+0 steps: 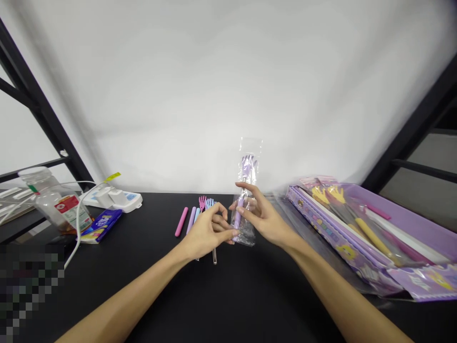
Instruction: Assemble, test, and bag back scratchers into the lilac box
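A purple back scratcher (247, 164) with a hand-shaped head stands upright inside a clear plastic bag (251, 145). My left hand (209, 226) pinches the lower left edge of the bag between thumb and fingers. Around the bag's middle, my right hand (262, 212) is closed on it, thumb in front. Left of the bag lie a pink handle (182, 222), a purple handle (192, 219) and a light blue handle (197, 214). Pink and blue hand-shaped heads, a pink one (202, 203) and a blue one (210, 203), lie beside them, partly hidden by my left hand.
At right, a purple display box (342, 238) holds bagged yellow and pink back scratchers. To the left are a clear jar (60, 200), a blue packet (102, 225), a white power strip (132, 200) and a white cable (77, 228). A white wall rises behind the black table (157, 286).
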Tool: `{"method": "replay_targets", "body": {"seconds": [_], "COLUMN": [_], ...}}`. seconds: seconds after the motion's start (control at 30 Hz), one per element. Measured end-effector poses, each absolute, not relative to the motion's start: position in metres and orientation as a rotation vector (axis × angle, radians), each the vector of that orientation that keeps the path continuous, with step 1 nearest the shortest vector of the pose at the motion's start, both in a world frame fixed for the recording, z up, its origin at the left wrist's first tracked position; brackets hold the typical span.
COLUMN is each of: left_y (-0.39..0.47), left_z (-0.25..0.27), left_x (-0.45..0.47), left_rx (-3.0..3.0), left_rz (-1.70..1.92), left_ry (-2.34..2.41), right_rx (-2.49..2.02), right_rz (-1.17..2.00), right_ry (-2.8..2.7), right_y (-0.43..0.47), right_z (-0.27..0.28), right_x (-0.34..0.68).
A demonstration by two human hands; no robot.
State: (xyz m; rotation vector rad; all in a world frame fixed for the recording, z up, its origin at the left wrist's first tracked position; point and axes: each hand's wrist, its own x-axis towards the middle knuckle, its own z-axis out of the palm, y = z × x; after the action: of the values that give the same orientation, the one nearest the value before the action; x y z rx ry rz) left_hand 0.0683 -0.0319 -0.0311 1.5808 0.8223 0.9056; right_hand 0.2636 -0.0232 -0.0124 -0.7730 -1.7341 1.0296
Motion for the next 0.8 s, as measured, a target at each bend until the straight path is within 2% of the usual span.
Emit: {"method": "replay_targets", "body": {"seconds": [0.13,0.23,0.33,0.5,0.73,0.8], "left_y": [-0.030,-0.024,-0.015,-0.006,-0.008,-0.009], "left_z": [-0.026,-0.018,-0.015,-0.020,-0.022,-0.023], "left_x": [0.064,0.055,0.048,0.043,0.045,0.045], "left_rx": [1.688,1.821,1.817,1.693,1.642,1.659], "left_rz": [0.918,1.155,1.336,1.400,1.260,1.239], "left_ry": [0.884,0.977,0.923,0.903,0.951,0.974], "right_rx": [-0.875,-0.964,-0.911,-0.833,-0.842,-0.996], "right_rz": [0.980,1.009,1.252,1.734,1.940,1.862], "right_ry": [-1.784,-1.890,-2.005,-2.056,-2.242,-2.195], "right_y": [-0.021,-0.023,-0.029,-0.037,-0.036,-0.031], "right_z": [-0.012,-0.011,-0.010,-0.014,-0.003,0.002], "right_x": [0.270,0.270,0.264,0.257,0.272,0.284]}}
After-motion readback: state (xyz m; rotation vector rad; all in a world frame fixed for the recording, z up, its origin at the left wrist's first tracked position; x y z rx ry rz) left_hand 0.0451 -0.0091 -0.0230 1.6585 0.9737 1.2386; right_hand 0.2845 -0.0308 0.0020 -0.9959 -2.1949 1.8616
